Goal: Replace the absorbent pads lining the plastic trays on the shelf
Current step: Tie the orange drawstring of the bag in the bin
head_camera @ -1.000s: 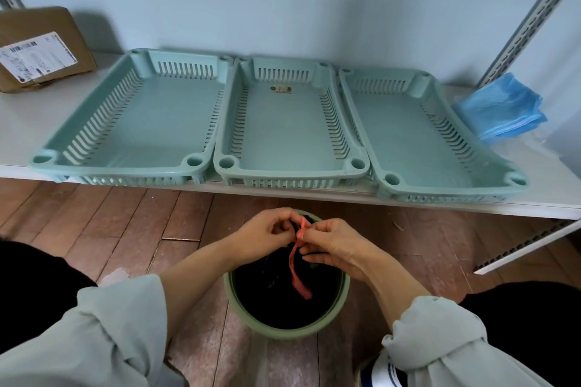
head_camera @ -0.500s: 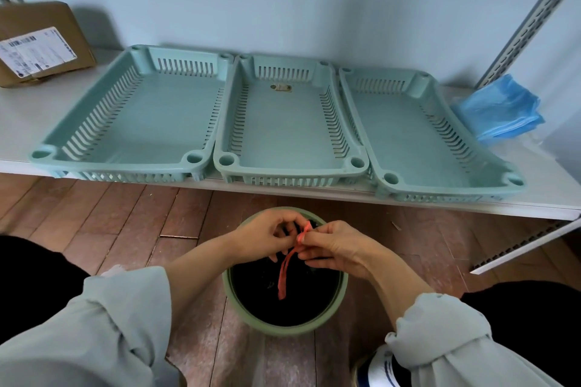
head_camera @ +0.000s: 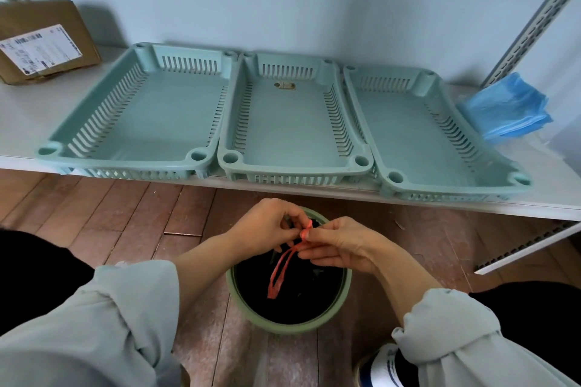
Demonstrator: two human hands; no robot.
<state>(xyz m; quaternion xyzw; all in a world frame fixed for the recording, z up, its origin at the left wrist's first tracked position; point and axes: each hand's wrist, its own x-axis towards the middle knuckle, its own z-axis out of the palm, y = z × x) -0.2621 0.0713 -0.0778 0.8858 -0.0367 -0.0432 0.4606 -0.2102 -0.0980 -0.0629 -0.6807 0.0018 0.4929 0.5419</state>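
Note:
Three pale green slotted plastic trays stand side by side on the white shelf (head_camera: 19, 110): the left tray (head_camera: 94, 163), the middle tray (head_camera: 295, 170) and the right tray (head_camera: 452, 190). All three show bare floors with no pad. A stack of folded blue pads (head_camera: 506, 110) lies at the shelf's right end. Below the shelf, my left hand (head_camera: 267, 226) and my right hand (head_camera: 339, 243) meet over a green bin (head_camera: 283, 325) lined with a black bag. Both pinch a red drawstring (head_camera: 278, 273), whose loop hangs down into the bin.
A brown cardboard parcel (head_camera: 41, 41) with a white label sits at the shelf's left end. A slotted metal upright (head_camera: 534, 16) rises at the right, and a white bracket (head_camera: 528, 248) slants below the shelf. The floor is brown wood. A white shoe (head_camera: 382, 367) shows bottom right.
My hands stay together over the bin. The red drawstring's hanging end has become a longer loop dangling into the bin. The view has shifted slightly.

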